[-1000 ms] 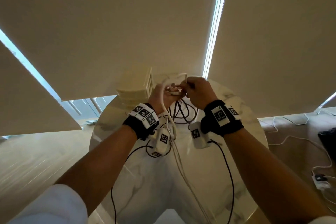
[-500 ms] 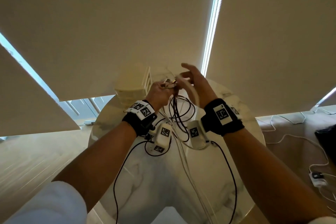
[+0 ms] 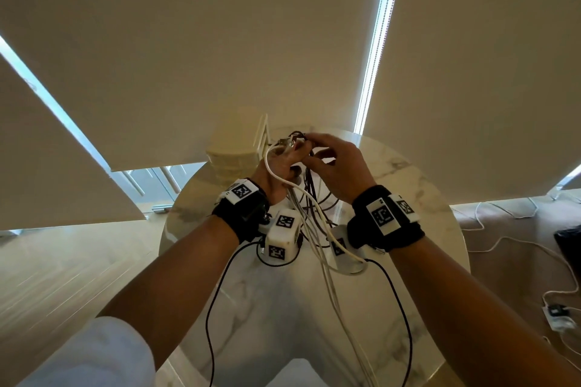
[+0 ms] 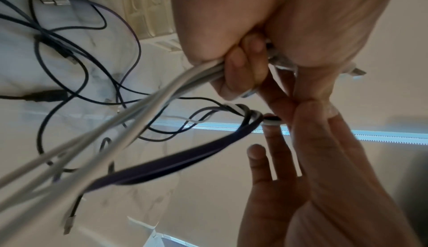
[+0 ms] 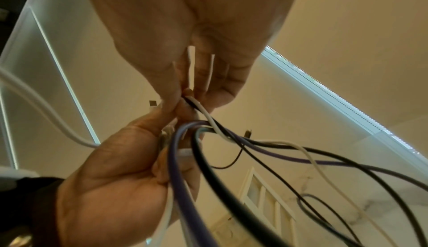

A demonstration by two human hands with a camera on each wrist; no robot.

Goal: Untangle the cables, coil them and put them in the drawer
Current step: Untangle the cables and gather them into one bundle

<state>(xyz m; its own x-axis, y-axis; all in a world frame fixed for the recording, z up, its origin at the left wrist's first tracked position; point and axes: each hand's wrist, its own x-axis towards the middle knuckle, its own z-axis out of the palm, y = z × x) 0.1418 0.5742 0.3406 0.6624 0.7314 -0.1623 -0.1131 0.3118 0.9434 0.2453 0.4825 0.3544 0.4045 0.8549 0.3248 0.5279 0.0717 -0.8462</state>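
Both hands are raised over the round marble table [image 3: 408,198]. My left hand [image 3: 287,151] grips a bundle of white cables [image 3: 276,174] whose strands trail down toward me. In the left wrist view its fingers [image 4: 241,71] curl round the white cables [image 4: 139,108]. My right hand [image 3: 309,148] meets it from the right. In the right wrist view its thumb and finger pinch a white and a black strand [image 5: 197,104]. A purple cable [image 5: 178,159] and black cables [image 3: 311,198] loop down between the hands. More black cables [image 4: 81,64] lie on the table.
A cream drawer unit [image 3: 232,160] stands at the table's far side, just behind my left hand. White cords and a small charger [image 3: 559,317] lie on the brown surface to the right. Roller blinds cover the windows behind.
My right hand, spread open half a second ago, has closed its fingertips on strands beside my left hand. A white loop now hangs over the back of my left hand.
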